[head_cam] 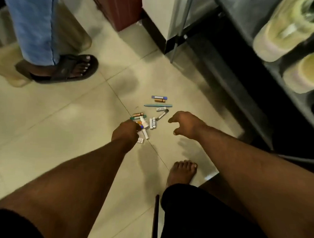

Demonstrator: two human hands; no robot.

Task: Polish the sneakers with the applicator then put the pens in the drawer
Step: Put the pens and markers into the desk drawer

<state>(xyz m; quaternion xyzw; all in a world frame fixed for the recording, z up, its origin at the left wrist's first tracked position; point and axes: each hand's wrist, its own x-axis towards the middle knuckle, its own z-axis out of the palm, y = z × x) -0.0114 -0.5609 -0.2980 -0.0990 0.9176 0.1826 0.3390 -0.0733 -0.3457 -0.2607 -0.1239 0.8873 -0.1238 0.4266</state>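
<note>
Pens (150, 116) lay scattered on the tiled floor (63, 115). Our left hand (125, 133) curled over several at the heap's near edge; our right hand (183, 124) hovered, fingers loosely spread. We judged them light, stiff, prone to roll: best gathered mid-barrel.

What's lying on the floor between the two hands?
In the head view, small white pens lie on the tile between the left hand and the right hand.
</note>
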